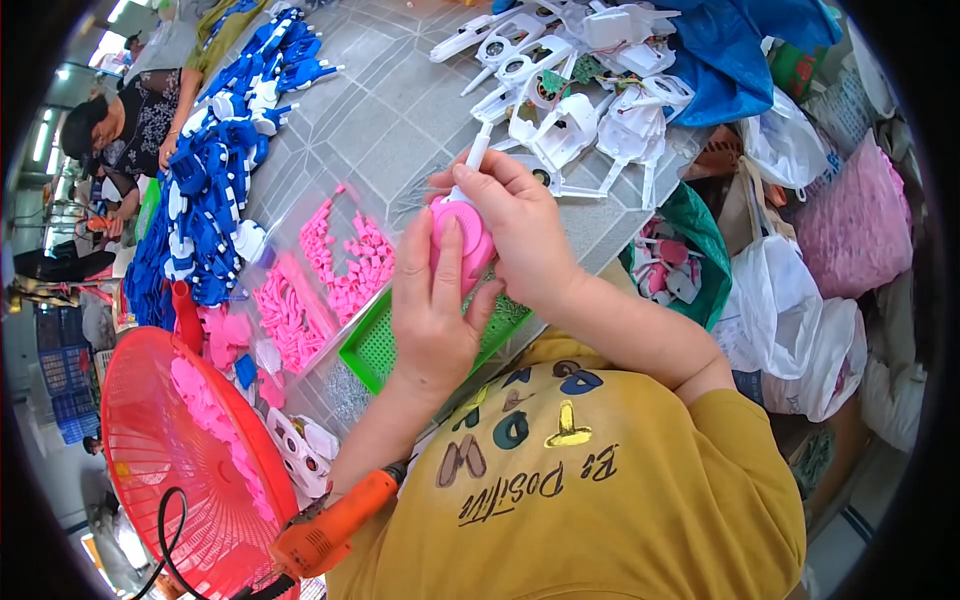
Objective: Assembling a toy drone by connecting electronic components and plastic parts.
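At the centre of the frame, a pink-and-white plastic part (473, 234) was clamped between the left hand (435, 325) — fingers laid along its pink face — and the right hand (530, 230), its thumb near the white stem (479, 145). A green basket (378, 345) lay just below; white housings (572, 125) occupied the upper right of centre.

A red basket (135, 420) is positioned at the left of the bench (385, 85). White plastic bags (772, 300) are grouped at the right, beside a pink bag (855, 235). Blue sheeting (715, 65) is draped at the upper right. Blue crates (66, 370) are stacked at the far left. A co-worker (140, 122) is seen at the upper left.
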A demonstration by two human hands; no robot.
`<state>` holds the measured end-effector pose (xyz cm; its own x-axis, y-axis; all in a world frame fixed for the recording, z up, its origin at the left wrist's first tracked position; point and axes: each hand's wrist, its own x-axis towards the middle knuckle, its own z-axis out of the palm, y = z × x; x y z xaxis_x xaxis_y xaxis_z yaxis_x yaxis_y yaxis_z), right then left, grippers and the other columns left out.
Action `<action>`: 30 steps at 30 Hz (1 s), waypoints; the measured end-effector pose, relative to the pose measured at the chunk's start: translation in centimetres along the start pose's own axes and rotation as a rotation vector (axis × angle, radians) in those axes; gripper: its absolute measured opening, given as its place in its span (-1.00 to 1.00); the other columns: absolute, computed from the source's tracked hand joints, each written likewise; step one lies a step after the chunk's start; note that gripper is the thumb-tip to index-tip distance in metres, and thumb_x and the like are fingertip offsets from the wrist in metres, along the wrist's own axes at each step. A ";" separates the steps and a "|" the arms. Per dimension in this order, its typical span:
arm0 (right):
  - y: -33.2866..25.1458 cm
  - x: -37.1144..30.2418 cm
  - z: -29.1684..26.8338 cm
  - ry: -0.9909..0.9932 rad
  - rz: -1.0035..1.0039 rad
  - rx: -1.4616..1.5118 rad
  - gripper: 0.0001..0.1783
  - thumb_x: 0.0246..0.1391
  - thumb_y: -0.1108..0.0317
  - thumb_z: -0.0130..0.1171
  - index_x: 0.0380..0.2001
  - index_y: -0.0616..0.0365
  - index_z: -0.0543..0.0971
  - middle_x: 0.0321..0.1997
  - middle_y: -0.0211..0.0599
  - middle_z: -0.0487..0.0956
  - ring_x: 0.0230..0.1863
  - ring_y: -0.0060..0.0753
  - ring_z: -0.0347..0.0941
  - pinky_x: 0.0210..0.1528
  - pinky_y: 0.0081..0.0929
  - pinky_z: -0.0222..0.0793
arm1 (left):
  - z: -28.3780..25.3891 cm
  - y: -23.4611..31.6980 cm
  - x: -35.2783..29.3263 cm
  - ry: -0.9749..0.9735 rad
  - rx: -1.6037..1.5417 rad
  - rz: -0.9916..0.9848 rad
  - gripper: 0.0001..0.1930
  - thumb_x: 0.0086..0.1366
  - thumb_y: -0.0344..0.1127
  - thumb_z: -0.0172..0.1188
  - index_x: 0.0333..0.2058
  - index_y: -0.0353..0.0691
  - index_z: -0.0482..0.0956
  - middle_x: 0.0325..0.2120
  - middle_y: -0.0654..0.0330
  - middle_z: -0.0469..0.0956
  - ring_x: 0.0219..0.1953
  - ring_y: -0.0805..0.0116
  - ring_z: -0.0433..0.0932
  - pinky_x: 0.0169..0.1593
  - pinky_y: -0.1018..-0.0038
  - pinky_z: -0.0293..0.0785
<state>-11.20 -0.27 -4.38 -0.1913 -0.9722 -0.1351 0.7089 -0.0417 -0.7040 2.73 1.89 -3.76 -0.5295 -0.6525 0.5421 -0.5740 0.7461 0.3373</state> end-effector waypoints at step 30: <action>-2.8 -0.3 -3.0 -0.436 0.086 0.073 -0.35 0.01 0.03 0.41 0.08 0.07 0.42 0.01 -0.22 0.55 0.15 -0.19 0.49 0.23 -0.19 0.40 | -2.5 0.5 3.5 -0.195 -0.475 -0.141 -0.36 0.11 -0.43 0.28 0.19 -0.40 0.32 0.00 -0.12 0.43 -0.01 -0.03 0.47 0.10 0.21 0.39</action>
<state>-15.20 0.84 -4.47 0.1626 -0.9786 0.1264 0.7587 0.0421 -0.6501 2.14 0.32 0.21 -0.5999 -0.7295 0.3285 -0.3256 0.5976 0.7327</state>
